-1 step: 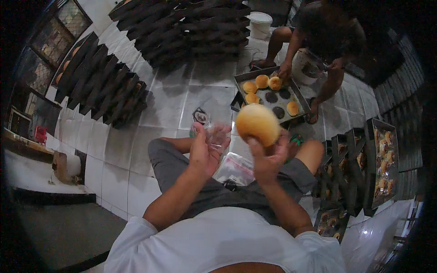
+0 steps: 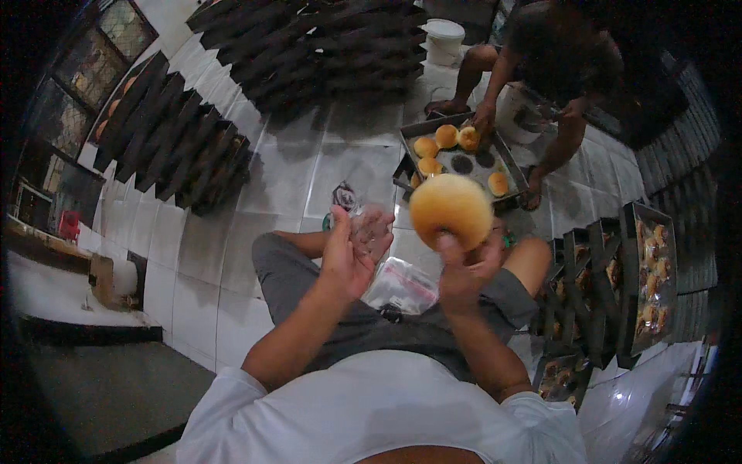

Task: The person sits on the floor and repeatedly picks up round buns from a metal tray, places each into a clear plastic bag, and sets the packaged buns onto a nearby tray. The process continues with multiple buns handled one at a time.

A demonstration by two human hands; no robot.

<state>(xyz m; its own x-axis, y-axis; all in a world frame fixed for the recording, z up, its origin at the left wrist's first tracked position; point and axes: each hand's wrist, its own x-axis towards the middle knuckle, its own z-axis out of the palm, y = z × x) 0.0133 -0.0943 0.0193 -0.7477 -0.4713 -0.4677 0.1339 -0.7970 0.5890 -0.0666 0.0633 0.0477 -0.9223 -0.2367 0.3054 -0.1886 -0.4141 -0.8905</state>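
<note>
My right hand (image 2: 464,274) grips a large round golden bun (image 2: 450,210), thumb on its near side and fingers beneath. The bun is slightly blurred and held up in front of my lap, in line with the tray behind it. To the left, my left hand (image 2: 348,259) is raised palm inward, thumb up and fingers half curled, with what looks like a thin clear plastic bag (image 2: 369,241) in it. A packet of clear plastic bags (image 2: 402,288) lies between my legs, below both hands.
Ahead, a co-worker's hand (image 2: 485,117) reaches to a bun in a dark metal tray (image 2: 512,172) holding several buns. Black trays stand stacked at the back (image 2: 325,62), left (image 2: 174,143) and right (image 2: 630,286). A white lidded bucket (image 2: 443,42) stands behind. Crumpled plastic (image 2: 344,195) lies on the tiles.
My right hand has shifted slightly to the right with the bun. The left hand stays nearly in place, its fingers slightly moved.
</note>
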